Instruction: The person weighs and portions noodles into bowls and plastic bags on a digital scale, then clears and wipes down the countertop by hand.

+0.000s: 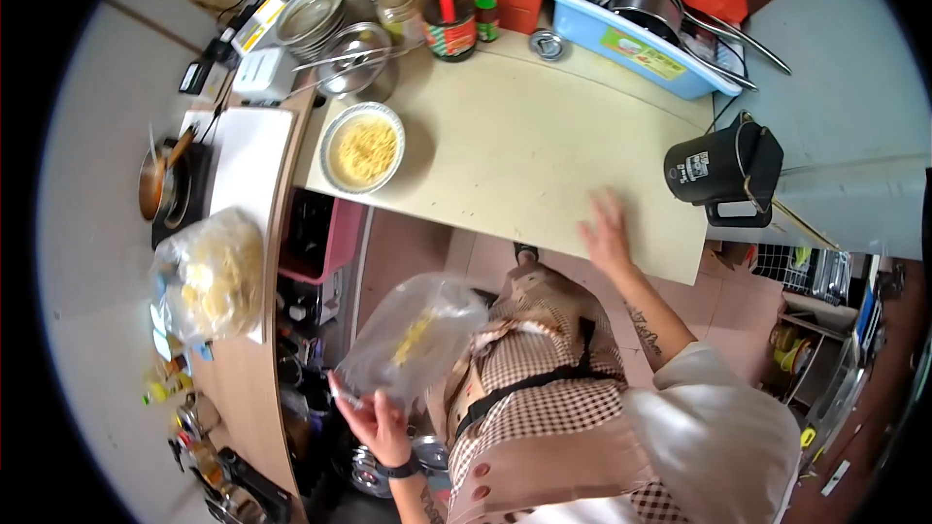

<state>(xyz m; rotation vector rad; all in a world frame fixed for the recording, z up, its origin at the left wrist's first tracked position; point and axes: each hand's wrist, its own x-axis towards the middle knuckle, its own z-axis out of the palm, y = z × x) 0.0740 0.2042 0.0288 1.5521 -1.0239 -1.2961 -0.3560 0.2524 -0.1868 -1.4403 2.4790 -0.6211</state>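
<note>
My left hand [377, 425] is at the lower left, its fingers against the edge of a clear plastic bag [417, 330] with a little yellow food inside. The bag hangs in front of the checked apron. My right hand [607, 231] is over the front edge of the cream table [524, 155], slightly blurred, fingers apart and nothing in them. A patterned bowl [333, 175] filled with yellow noodle-like food [367, 147] stands at the table's left front corner, away from both hands.
A black jug [718, 165] is at the right edge. Behind are a blue basket [631, 53], a red-capped bottle [449, 29], a lidded pot [357, 68] and stacked bowls [311, 24]. On the left counter lies another filled bag [214, 277].
</note>
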